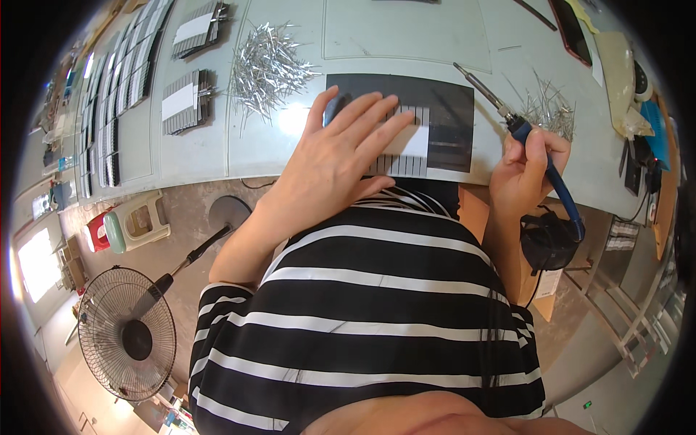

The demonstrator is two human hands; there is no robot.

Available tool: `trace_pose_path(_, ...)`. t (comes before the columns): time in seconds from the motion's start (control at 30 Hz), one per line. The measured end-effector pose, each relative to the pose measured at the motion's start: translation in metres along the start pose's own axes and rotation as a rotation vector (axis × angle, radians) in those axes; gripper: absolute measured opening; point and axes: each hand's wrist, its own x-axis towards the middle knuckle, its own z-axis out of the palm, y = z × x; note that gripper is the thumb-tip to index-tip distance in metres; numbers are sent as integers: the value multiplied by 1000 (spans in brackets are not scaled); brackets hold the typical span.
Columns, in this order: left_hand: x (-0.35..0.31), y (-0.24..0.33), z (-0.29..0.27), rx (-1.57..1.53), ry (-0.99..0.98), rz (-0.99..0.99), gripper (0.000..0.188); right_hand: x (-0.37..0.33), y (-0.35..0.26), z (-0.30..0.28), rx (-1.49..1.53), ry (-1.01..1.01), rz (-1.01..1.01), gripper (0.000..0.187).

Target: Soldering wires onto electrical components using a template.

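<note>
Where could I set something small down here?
Beyond the black mat, between the silver heap and soldering iron; also between the lower banded stack and the near edge of the table. It's crowded under the left hand, and around the right hand and loose strips.

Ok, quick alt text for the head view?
The right hand holds a blue soldering iron above a pale table; the left hand covers part of a striped panel on a black mat. Thin metal pieces lie heaped either side.

Pale table [406,36] — silvery heap [270,67], black mat [451,116]
</note>
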Motion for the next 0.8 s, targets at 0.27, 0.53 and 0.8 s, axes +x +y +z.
trace_pose_path(0.27, 2, 6, -6, -27, -37, -9, 90, -1, 2, -5, 54, -3, -16, 9)
trace_pose_path(0.53, -3, 9, -7, -30, -65, -8, 90, -1, 4, -6, 92, 14, -30, 7)
trace_pose_path(0.8, 21, -12, -27, -53, 31, 35, 91, -4, 9, -10, 87, 40, -136, 15)
